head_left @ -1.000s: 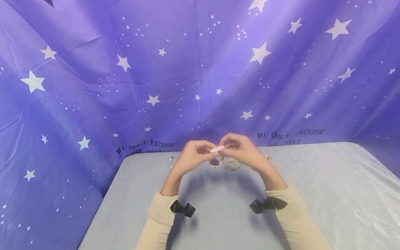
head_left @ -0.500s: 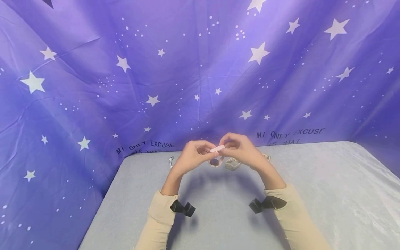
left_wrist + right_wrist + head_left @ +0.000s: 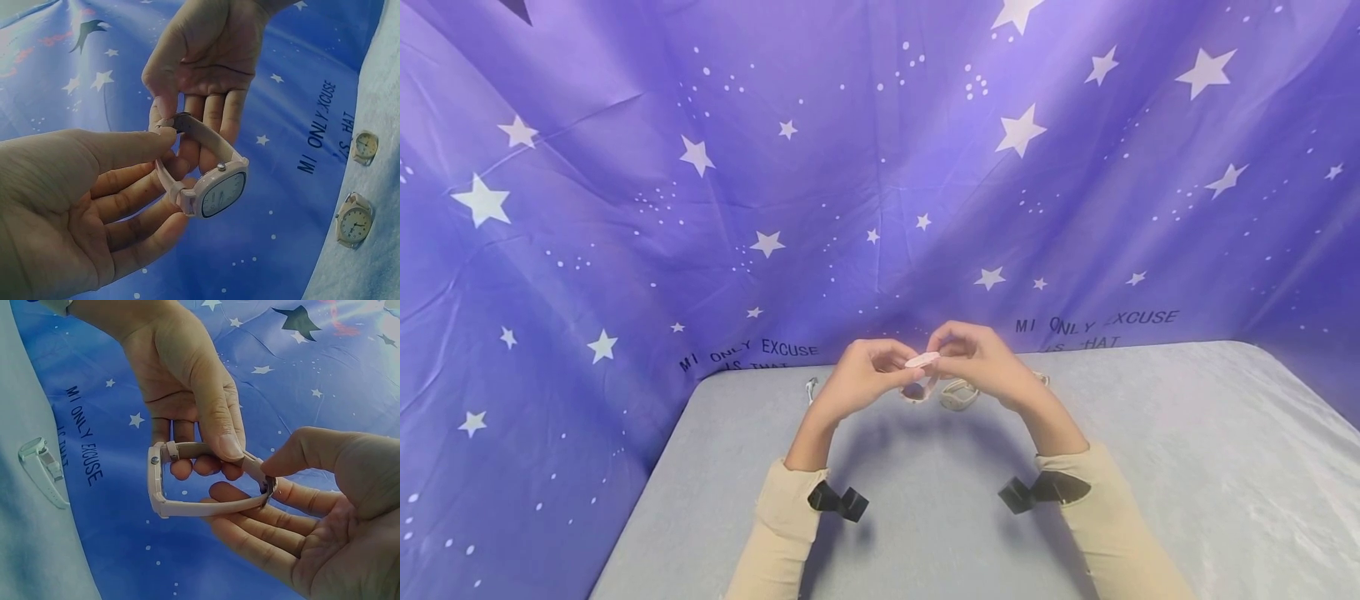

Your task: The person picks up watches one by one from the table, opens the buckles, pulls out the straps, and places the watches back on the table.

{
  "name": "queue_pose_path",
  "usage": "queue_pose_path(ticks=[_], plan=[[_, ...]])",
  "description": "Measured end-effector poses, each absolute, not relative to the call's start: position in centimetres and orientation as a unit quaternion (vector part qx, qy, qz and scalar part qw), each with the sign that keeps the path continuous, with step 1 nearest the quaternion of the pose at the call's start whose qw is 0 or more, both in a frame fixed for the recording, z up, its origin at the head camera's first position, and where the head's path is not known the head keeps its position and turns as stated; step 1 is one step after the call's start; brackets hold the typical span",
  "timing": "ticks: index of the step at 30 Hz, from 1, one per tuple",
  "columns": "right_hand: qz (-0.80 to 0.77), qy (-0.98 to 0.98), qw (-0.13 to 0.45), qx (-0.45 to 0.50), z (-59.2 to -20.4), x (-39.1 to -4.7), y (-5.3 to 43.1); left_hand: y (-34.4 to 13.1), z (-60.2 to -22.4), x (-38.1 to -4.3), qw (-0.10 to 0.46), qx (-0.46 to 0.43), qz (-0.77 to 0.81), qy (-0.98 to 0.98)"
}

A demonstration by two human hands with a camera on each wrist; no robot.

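Between both hands, a pale pink wristwatch (image 3: 224, 192) with a rounded square dial is held up over the far part of the table. Its strap is joined in a loop, and the dark metal buckle (image 3: 269, 487) sits at the end opposite the case. My left hand (image 3: 867, 377) pinches the strap between thumb and fingers on one side of the buckle. Right at the buckle, the thumb and index finger of my right hand (image 3: 979, 360) pinch the strap. In the right wrist view, the other right fingers spread loosely beneath the strap.
On the grey cloth-covered table (image 3: 917, 533), a beige watch (image 3: 959, 394) lies just beyond my right hand, with another one (image 3: 365, 147) farther along. A pale watch (image 3: 44, 469) rests by my left side. A purple star-printed curtain (image 3: 820, 183) hangs behind the far edge.
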State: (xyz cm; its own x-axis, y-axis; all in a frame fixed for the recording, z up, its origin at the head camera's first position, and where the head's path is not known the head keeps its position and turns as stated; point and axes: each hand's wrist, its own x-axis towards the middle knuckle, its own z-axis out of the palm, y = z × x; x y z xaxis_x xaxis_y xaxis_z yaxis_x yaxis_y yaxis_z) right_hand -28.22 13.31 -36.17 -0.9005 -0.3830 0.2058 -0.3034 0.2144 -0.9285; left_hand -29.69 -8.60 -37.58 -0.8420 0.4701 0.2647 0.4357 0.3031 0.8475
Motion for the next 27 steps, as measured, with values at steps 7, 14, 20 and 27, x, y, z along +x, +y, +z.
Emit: queue_pose_path(ticks=[7, 14, 20, 27], plan=[[-0.596, 0.772, 0.047, -0.215, -36.38, -28.36, 13.25, -8.54, -37.47, -29.65, 0.039, 0.276, 0.55, 0.788], [-0.578, 0.785, 0.043, -0.218, -36.31, -28.26, 13.27, -8.56, -37.46, -29.65, 0.031, 0.273, 0.545, 0.792], [-0.555, 0.794, 0.019, -0.245, -36.23, -28.16, 13.42, -8.49, -37.37, -29.6, 0.013, 0.278, 0.527, 0.803], [-0.538, 0.81, 0.003, -0.235, -36.01, -27.83, 13.32, -8.45, -37.31, -29.52, 0.013, 0.282, 0.517, 0.808]])
